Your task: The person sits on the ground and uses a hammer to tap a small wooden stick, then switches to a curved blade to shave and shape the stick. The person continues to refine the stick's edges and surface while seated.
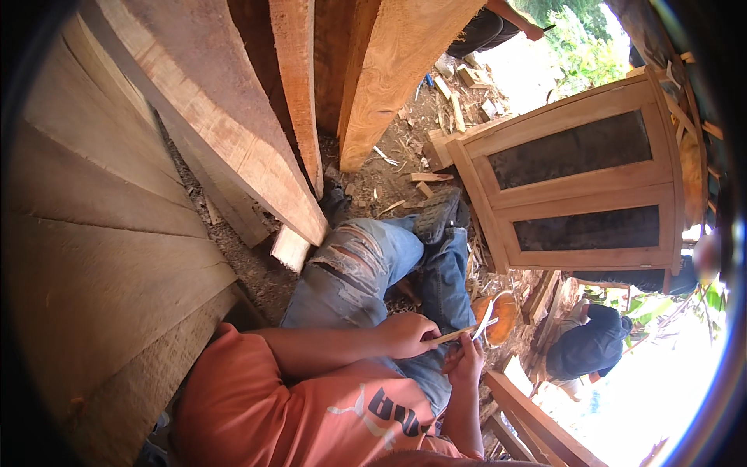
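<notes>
I sit on the ground in ripped blue jeans point(366, 265) and an orange shirt. My left hand point(406, 335) pinches one end of a thin wooden stick point(453, 335) above my lap. My right hand point(465, 362) is curled just below the stick's other end and grips a pale, thin sliver point(484, 321) that points up from it; whether this is a blade or a strip of wood is unclear. Just beyond my hands, a round orange bowl point(502, 317) with a pale rim rests on the ground.
Thick timber planks point(233, 132) lean across the upper left. A wooden cabinet frame point(576, 187) with two dark panels stands at right. A crouched person in dark clothes point(591, 346) is at lower right, another person point(490, 27) at top. Wood scraps point(428, 179) litter the ground.
</notes>
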Demonstrator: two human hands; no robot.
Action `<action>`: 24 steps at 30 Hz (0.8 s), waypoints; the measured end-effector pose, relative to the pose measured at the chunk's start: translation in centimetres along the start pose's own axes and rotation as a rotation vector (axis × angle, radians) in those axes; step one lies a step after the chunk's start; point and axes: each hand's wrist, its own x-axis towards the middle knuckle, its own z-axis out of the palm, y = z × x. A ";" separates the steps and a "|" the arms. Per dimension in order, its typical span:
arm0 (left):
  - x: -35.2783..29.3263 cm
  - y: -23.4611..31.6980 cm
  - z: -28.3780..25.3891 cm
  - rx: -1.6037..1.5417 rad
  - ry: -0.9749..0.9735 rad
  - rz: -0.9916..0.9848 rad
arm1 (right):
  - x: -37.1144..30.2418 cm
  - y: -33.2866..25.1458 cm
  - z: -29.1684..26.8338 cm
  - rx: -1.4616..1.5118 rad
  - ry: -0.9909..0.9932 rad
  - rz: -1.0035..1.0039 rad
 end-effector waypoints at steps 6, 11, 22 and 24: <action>-0.4 0.6 -0.6 -0.069 0.000 0.003 | 0.9 0.1 -1.0 -0.063 0.002 -0.072; -0.3 0.8 -0.9 -0.055 -0.017 -0.047 | 0.9 -0.3 -0.7 -0.075 -0.015 -0.080; -0.2 1.0 -0.9 -0.106 -0.050 -0.121 | 0.7 -0.7 -1.3 -0.117 -0.018 -0.144; 0.4 -0.3 0.0 -0.099 -0.016 -0.084 | 0.0 -0.9 -1.5 -0.161 0.017 -0.156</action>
